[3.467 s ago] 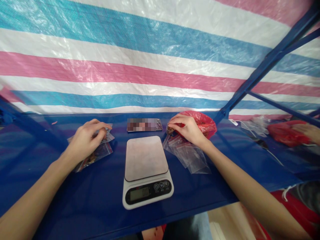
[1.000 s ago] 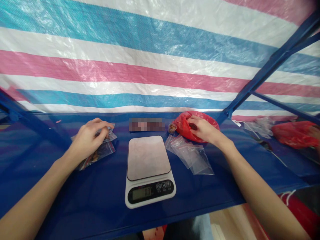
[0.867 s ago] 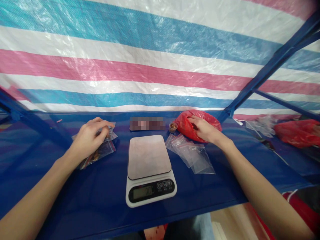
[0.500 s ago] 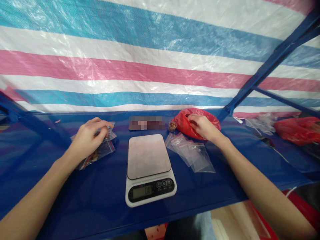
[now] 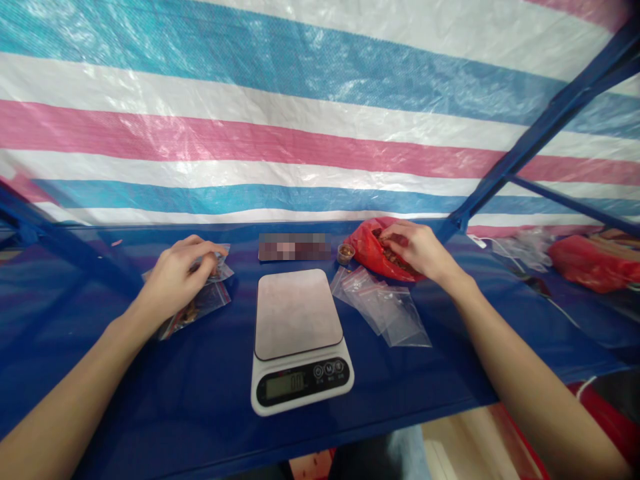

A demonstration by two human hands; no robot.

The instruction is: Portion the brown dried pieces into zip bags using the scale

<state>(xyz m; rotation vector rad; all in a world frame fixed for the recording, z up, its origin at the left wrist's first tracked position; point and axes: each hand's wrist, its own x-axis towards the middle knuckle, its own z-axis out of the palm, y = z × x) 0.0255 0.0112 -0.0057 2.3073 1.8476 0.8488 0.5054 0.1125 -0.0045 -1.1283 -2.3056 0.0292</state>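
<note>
A striped pink, white and blue tarp point(image 5: 300, 133) is hanging behind a glossy blue tabletop point(image 5: 100, 360), with a blue metal frame bar point(image 5: 540, 127) crossing the upper right. A digital kitchen scale point(image 5: 297, 340) is sitting between the two hands, nothing on its pale platform, its display apparently showing zero. Beyond it lies a pixelated phone point(image 5: 294, 247). Nothing stands between either hand and what it is working on.

The right hand point(image 5: 420, 252) is reaching into the mouth of a red plastic bag point(image 5: 367, 257) with its fingers curled narrowly over brown pieces point(image 5: 395, 255), though whether it is gripping any of them is hard to tell. Just beside the bag, a small round cup point(image 5: 345, 253) is holding a few brown bits, and a loose pile of clear zip bags point(image 5: 383, 313) is lying just below the hand.

The left hand point(image 5: 183, 273) is pinching the top edge of a small zip bag point(image 5: 220, 263) in a tight, narrow hold — a second zip bag point(image 5: 197, 313), with brown pieces inside, is lying beneath the palm. Off to the right, another red bag point(image 5: 593, 263) is lying apart from all this.
</note>
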